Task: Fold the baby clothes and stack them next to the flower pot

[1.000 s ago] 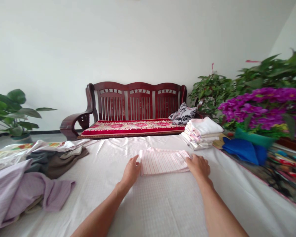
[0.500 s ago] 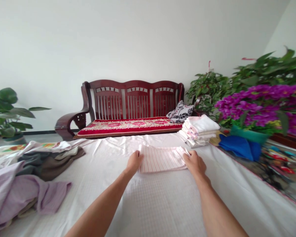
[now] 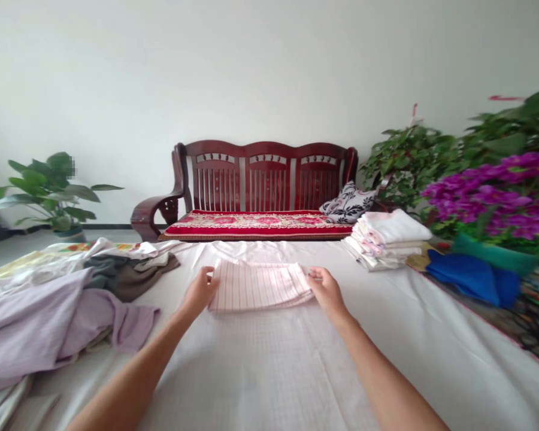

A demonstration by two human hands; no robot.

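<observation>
My left hand [image 3: 200,291] and right hand [image 3: 324,287] each pinch a side edge of the folded pink-striped cloth rectangle [image 3: 258,285], lying flat mid-way on the white checked tablecloth [image 3: 269,365]; soft stack of folded pale cloths [image 3: 388,238] far right, slatted dark-red wooden bench [image 3: 265,179] behind.

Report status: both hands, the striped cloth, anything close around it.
Left hand and right hand grip the ends of the striped cloth. Cloth lies on white sheet. Folded stack apart, right.
</observation>
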